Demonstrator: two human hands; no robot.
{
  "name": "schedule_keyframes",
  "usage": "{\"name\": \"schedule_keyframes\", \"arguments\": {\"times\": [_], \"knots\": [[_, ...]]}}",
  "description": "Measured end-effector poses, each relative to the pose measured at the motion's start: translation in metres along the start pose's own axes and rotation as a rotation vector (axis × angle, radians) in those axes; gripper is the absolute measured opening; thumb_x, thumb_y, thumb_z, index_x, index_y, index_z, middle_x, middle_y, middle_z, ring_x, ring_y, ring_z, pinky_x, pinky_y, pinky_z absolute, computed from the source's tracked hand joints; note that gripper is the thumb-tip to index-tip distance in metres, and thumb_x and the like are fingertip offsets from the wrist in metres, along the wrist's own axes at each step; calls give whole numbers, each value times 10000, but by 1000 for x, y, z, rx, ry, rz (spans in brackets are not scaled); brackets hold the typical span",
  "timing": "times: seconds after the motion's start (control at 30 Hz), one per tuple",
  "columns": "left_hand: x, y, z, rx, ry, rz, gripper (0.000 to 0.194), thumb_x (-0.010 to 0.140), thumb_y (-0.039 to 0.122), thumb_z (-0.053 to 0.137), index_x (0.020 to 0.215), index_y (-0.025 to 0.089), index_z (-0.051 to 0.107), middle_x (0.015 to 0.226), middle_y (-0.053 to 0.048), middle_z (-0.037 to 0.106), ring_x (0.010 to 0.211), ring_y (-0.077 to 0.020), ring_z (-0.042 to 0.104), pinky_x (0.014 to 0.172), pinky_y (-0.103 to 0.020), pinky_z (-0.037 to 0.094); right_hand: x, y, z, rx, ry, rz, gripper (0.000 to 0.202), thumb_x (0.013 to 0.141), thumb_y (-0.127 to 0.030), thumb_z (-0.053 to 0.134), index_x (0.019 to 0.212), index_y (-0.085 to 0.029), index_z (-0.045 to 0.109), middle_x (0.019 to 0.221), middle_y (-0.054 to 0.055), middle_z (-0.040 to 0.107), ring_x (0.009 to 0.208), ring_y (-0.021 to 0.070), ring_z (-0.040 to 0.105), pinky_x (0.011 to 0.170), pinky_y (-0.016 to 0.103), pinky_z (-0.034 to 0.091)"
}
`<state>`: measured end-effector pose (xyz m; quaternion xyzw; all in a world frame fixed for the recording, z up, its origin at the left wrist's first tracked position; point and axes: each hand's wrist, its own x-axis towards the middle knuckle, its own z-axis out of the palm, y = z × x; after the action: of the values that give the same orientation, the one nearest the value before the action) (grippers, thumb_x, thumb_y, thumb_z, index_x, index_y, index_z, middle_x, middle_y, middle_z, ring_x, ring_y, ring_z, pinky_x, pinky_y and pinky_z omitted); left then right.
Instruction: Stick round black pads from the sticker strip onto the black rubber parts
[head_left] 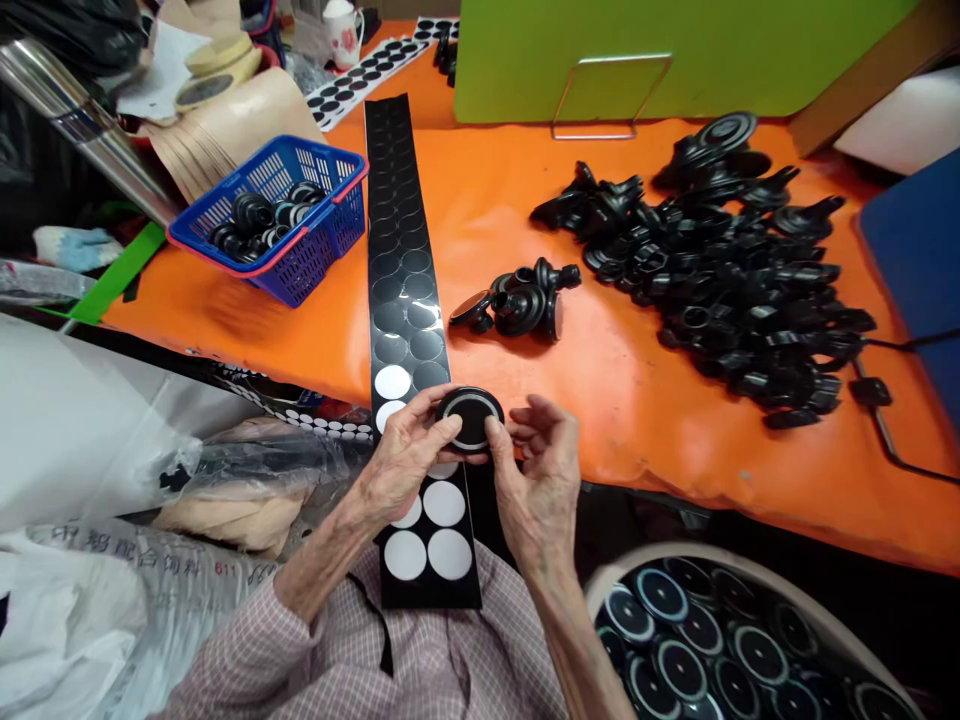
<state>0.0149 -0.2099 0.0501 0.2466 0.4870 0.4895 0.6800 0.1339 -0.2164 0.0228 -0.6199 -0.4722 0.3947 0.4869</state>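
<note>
A round black disc-shaped part (470,432) with a pale ring on its face is held up over the table's near edge. My left hand (409,450) grips its left side, thumb on the face and fingers behind. On the right side my right hand (536,470) presses its thumb on the disc, the other fingers loosely curled and partly hidden. Beneath both hands runs a long black sticker sheet (431,590) from my lap up the table. Its near end shows bare white circles, and black round stickers fill the far part. Several black parts (521,300) sit just beyond the hands.
A large heap of black plastic parts (720,260) covers the right of the orange table (495,210). At left stands a blue basket (322,235) holding more parts. A tub (645,560) full of ringed black discs is at lower right. A green board (675,60) stands behind.
</note>
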Motion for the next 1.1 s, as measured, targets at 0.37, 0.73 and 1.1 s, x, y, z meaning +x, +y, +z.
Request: {"name": "schedule_keyframes", "arguments": {"times": [0.37,0.73,1.1], "knots": [[-2,12,-58,593,577,236,533,687,450,741,1073,165,510,912,-27,570,720,-117,583,682,-273,494,45,-7,-8,674,19,336,399,655,-482,778,859,-189,600,892,36,691,840,174,675,849,375,539],[-3,41,-48,-29,262,-99,419,568,279,835,906,118,646,739,-33,701,589,-125,609,616,-252,480,32,-6,32,-127,-443,-315,302,911,-327,484,1143,-200,629,1217,107,647,1153,234,592,1021,488,462],[16,12,-36,-220,157,18,440,665,249,782,1070,180,623,924,-25,719,776,-169,670,787,-302,516,46,-14,32,-469,-314,-624,267,950,-342,474,1042,-140,622,1025,135,644,957,253,601,818,420,527]]}}
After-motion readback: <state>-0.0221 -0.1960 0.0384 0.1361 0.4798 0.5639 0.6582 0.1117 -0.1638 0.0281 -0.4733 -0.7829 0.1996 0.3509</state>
